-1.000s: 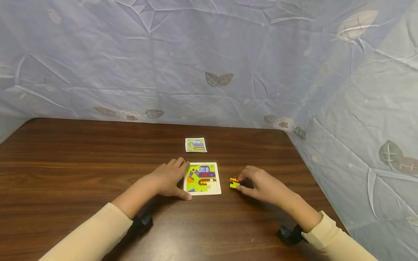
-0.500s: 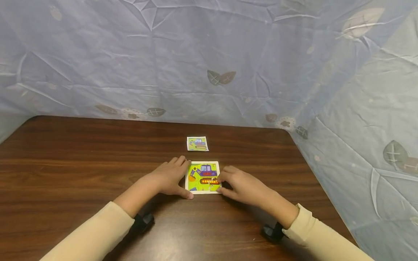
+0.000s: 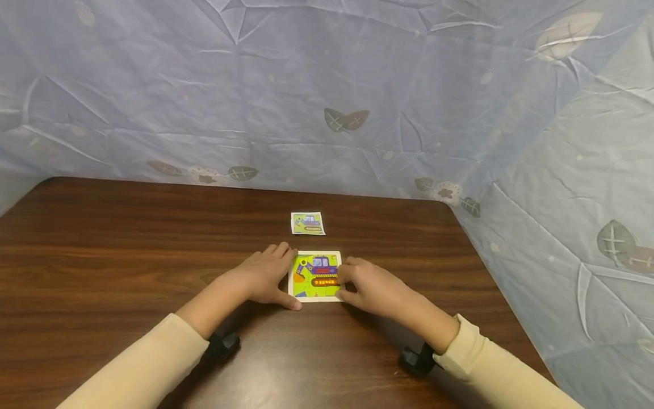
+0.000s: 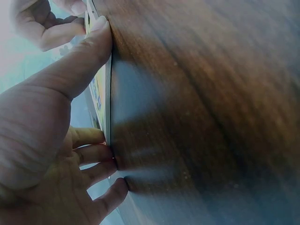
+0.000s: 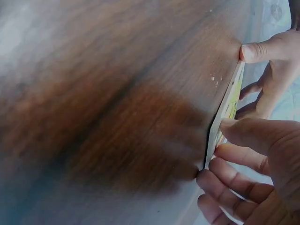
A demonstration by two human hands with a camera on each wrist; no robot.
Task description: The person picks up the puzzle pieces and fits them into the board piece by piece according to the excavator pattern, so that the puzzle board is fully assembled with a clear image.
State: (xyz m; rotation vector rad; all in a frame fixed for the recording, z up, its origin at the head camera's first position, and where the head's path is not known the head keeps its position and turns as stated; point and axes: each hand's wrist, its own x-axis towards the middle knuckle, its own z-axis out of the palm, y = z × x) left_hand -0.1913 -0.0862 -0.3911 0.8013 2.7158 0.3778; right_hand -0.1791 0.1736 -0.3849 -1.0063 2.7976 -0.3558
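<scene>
A small jigsaw board [image 3: 317,300] with a pale frame lies on the table, showing a purple digger on a green ground. My left hand [image 3: 265,278] rests along its left side, the thumb at the near corner and the extended fingers at the far corner. At the lower right of the picture, my right hand [image 3: 373,288] has curled fingers and thumb on a puzzle piece [image 3: 332,291], which lies in among the other pieces. That hand covers part of the board's right edge. In the right wrist view, the right thumb [image 5: 229,127] overlaps the frame's rim.
Behind the board lies a small printed picture card [image 3: 307,223] with the same digger. The brown wooden table [image 3: 128,238] reaches back to a pale patterned cloth [image 3: 286,85]. A black wrist camera [image 3: 416,360] sits under the right wrist.
My right hand has moved left, bringing the puzzle piece from beside the board into the gap at its lower right. The left hand has stayed at the left side.
</scene>
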